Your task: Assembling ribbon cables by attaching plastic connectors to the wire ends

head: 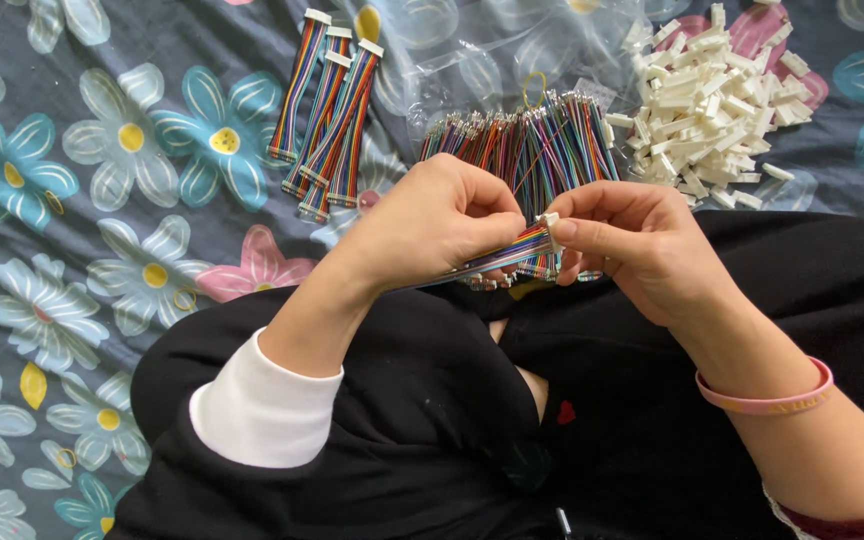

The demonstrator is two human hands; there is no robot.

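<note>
The left hand [442, 220] pinches a flat rainbow ribbon cable [512, 250] over the lap, while the right hand [632, 240] pinches a small white connector housing [550, 219] at its end, near the bundle of coloured wires [522, 150] and the heap of white housings [717, 100]

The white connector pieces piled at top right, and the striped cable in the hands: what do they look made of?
White connector pieces: probably moulded plastic, matte off-white, with crisp blocky edges. Striped cable: thin wires in glossy coloured insulation, likely soft plastic, lying side by side as a flat ribbon. The left hand pinches it; the right hand holds a white housing at its end.
</note>
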